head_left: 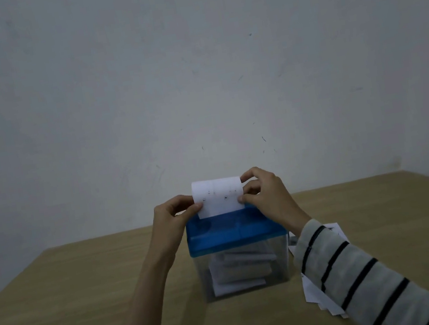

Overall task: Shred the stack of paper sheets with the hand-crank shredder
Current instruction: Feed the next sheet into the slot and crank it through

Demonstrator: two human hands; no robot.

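Standing near the middle of the desk (86, 283), the hand-crank shredder (237, 249) consists of a blue top on a clear bin. Inside the bin, pale paper pieces (240, 271) lie piled; whether they are cut strips or folded sheets cannot be told. A white sheet (217, 196) with small dark print marks stands upright at the far edge of the blue top, its lower edge meeting the top there; its upper edge curls over away from the viewer. The left hand (172, 214) pinches the sheet's left edge between thumb and fingers. The right hand (263, 192) pinches the right edge, thumb on the near face, the other fingers curled behind. Both forearms reach in from the near edge of the desk, in grey sleeves with dark stripes; the left sleeve is pushed up toward the elbow. The stack of paper sheets (319, 295) lies on the desk just right of the shredder, largely covered by the right sleeve (354, 275). The crank is not discernible. A plain grey wall (191, 66) rises behind the desk's far edge.
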